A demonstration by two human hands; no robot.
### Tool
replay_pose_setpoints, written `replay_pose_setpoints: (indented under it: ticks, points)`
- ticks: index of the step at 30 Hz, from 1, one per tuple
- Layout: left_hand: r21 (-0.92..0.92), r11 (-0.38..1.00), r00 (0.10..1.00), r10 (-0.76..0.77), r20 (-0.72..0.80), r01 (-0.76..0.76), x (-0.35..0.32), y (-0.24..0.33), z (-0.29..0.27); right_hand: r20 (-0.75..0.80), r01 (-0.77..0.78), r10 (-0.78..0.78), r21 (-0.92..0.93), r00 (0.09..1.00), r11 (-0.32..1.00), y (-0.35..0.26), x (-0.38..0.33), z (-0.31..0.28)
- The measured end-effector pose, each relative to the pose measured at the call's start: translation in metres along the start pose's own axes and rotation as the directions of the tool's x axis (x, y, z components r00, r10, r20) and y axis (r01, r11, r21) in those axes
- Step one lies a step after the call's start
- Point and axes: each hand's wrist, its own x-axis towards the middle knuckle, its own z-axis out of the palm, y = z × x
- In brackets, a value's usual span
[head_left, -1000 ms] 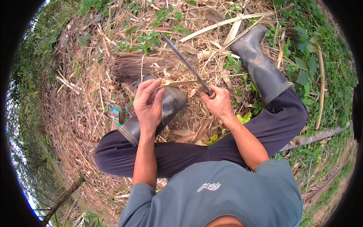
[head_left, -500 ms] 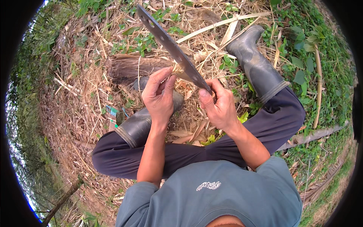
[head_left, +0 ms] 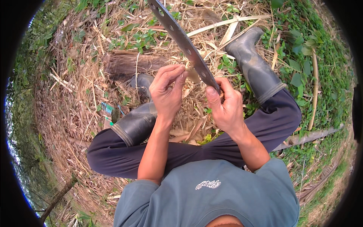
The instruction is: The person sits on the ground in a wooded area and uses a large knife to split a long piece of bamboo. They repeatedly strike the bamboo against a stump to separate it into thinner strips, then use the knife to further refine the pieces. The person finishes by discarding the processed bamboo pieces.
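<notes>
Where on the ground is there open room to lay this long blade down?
The freest patch is the dry straw left of the left boot, beyond the small blue-green item. Between the boots it is crowded: both hands, the left hand and right hand, the blade and a stump. Right of the right boot are leafy plants.

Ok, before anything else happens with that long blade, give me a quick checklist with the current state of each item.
1. Right hand grips the blade at its near end: ok, fist closed round it.
2. Left hand position: not ok, its fingertips sit right beside the blade; contact cannot be told.
3. Which edge faces the fingers: cannot tell.
4. Left boot away from the blade: ok, it lies lower down.
5. Right boot away from the blade: ok, off to the side.
6. Footing: cannot tell, dry straw covers the ground.
</notes>
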Motion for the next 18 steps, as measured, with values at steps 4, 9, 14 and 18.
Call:
replay_pose_setpoints:
  ticks: [4, 9, 14, 18]
  points:
    - [0.083, 0.994, 0.997, 0.067, 0.023, -0.069, -0.001, -0.003, -0.006, -0.026, 0.022, -0.021, 0.057, 0.999, 0.998, -0.004, -0.004, -0.001]
    - [0.142, 0.990, 1.000, 0.027, 0.010, -0.028, -0.007, 0.010, -0.016, -0.036, -0.037, 0.038, 0.011, 0.999, 0.999, -0.008, -0.002, 0.000]
    - [0.326, 0.936, 0.986, 0.092, 0.140, -0.134, -0.018, 0.022, -0.031, 0.020, -0.164, 0.167, -0.092, 0.986, 0.982, 0.025, -0.012, 0.005]
    - [0.352, 0.920, 0.975, 0.111, 0.193, -0.174, -0.019, 0.026, -0.033, -0.018, -0.019, 0.019, -0.012, 1.000, 1.000, 0.008, -0.019, 0.006]
